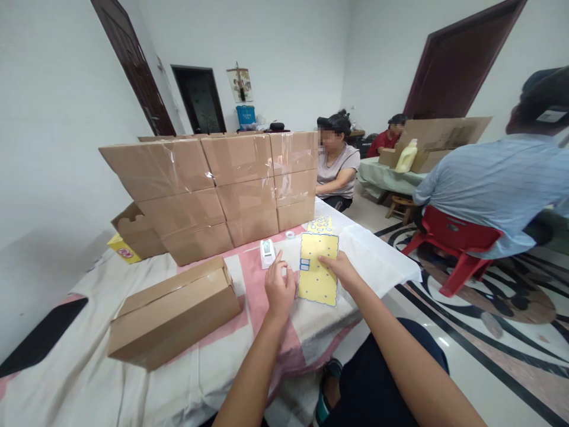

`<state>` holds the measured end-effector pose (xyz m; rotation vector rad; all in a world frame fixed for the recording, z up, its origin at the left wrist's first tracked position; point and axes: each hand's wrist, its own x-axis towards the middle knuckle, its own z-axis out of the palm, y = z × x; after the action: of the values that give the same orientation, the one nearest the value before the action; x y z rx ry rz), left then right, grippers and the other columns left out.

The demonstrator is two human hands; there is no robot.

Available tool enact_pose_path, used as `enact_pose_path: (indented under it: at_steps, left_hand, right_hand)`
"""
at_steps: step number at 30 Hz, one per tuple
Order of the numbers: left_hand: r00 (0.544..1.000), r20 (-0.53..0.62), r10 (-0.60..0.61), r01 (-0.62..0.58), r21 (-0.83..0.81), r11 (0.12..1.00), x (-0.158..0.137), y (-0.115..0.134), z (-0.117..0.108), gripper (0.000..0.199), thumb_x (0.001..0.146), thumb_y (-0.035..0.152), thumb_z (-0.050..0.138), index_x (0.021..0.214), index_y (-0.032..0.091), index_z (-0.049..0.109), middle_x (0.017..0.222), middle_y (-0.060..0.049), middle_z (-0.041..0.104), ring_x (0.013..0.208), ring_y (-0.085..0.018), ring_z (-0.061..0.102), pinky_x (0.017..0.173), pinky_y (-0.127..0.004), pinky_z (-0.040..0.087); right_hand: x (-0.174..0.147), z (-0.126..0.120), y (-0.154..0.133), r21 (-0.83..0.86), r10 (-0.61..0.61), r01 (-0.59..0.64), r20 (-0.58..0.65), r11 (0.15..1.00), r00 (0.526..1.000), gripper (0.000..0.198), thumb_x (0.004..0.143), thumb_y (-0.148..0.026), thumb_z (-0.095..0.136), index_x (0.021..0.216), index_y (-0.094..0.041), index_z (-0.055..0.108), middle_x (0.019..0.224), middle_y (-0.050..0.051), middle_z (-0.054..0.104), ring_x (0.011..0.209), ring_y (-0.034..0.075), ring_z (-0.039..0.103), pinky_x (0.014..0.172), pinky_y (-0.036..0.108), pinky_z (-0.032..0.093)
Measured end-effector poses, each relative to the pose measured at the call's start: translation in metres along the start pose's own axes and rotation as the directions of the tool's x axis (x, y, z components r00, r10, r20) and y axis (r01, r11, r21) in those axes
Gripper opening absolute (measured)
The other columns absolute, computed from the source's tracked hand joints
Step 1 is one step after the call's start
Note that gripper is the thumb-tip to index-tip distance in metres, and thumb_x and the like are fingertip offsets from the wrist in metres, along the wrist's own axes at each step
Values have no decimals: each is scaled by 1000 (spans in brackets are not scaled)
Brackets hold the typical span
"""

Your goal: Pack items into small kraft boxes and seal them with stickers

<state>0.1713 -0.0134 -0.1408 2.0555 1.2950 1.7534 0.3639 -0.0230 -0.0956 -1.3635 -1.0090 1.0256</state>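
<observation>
My right hand (341, 270) pinches the right edge of a yellow paper cutout (316, 279) with a wavy blue outline and small blue dots. A small pale, blue-edged rectangle (304, 264) shows on the left side of the cutout. My left hand (281, 287) is just left of the cutout, fingers apart and partly bent, with nothing visible in it. Beyond its fingertips lies a small white device with a little screen (267, 254). A white tape roll (290, 235) lies farther back. Behind the cutout is a yellow sheet with small outlined shapes (320, 224).
Taped cardboard boxes (249, 190) form a wall across the table's back. A long carton (173, 317) lies at left, near a black flat object (44, 335). A co-worker (340, 157) sits beyond the boxes; another person (489, 172) sits at right on a red chair (460, 237).
</observation>
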Motion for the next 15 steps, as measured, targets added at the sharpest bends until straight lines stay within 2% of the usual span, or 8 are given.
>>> enact_pose_path:
  at_steps: [3, 5, 8, 10, 11, 12, 13, 15]
  left_hand:
    - [999, 6, -39, 39, -21, 999, -1, -3, 1, 11, 98, 25, 45, 98, 22, 55, 137, -14, 62, 117, -24, 63, 94, -42, 50]
    - [998, 20, -56, 56, -34, 998, -2, -4, 1, 11, 99, 26, 44, 98, 22, 54, 136, -14, 63, 117, -24, 63, 93, -41, 50]
    - [996, 54, -69, 72, -50, 996, -2, -4, 0, 10, 99, 27, 43, 98, 23, 53, 136, -13, 62, 115, -24, 63, 93, -41, 50]
    - [994, 83, -68, 74, -62, 995, -2, -4, 0, 12, 100, 26, 41, 98, 23, 52, 136, -12, 61, 116, -23, 62, 93, -40, 50]
    - [993, 101, -63, 70, -70, 995, -1, -4, 0, 13, 100, 26, 39, 99, 23, 52, 136, -11, 61, 118, -23, 62, 93, -40, 50]
    - [991, 121, -53, 63, -78, 995, -1, -3, 0, 14, 100, 26, 38, 100, 23, 52, 135, -10, 61, 120, -22, 61, 94, -39, 50]
    - [989, 143, -39, 52, -87, 995, -1, -3, 0, 15, 101, 25, 37, 100, 23, 52, 133, -10, 61, 121, -22, 60, 95, -38, 50]
    - [982, 189, -4, 25, -105, 994, -1, -2, 0, 17, 101, 26, 37, 100, 23, 53, 130, -9, 61, 122, -21, 59, 98, -38, 50]
  right_hand:
    - [19, -15, 3, -118, 32, -43, -88, 992, 996, 27, 73, -22, 65, 96, -12, 72, 92, 14, 78, 82, 30, 75, 68, 37, 62]
    - [28, -22, 6, -174, 16, -43, -152, 984, 988, 33, 70, -19, 64, 102, -11, 71, 95, 14, 77, 84, 31, 74, 70, 39, 61]
    - [36, -24, 7, -254, -66, -20, -326, 967, 943, 65, 69, -19, 65, 133, -12, 57, 126, 20, 66, 113, 36, 66, 89, 47, 56]
    - [35, -19, 6, -367, -231, 69, -420, 928, 877, 76, 72, -22, 65, 145, -13, 46, 144, 23, 52, 133, 38, 50, 104, 52, 46]
    - [34, -16, 5, -438, -337, 144, -403, 888, 851, 74, 74, -24, 64, 145, -13, 46, 147, 22, 48, 137, 38, 45, 107, 53, 43]
    - [31, -11, 4, -494, -430, 234, -331, 838, 840, 68, 77, -26, 63, 143, -14, 49, 147, 21, 49, 136, 37, 45, 107, 52, 43]
    - [28, -6, 2, -515, -489, 329, -211, 792, 847, 61, 80, -28, 62, 139, -15, 54, 143, 19, 53, 130, 34, 51, 103, 49, 46]
    - [19, 5, 1, -439, -477, 473, 109, 764, 872, 47, 85, -31, 61, 130, -19, 62, 130, 14, 64, 111, 27, 63, 88, 40, 54]
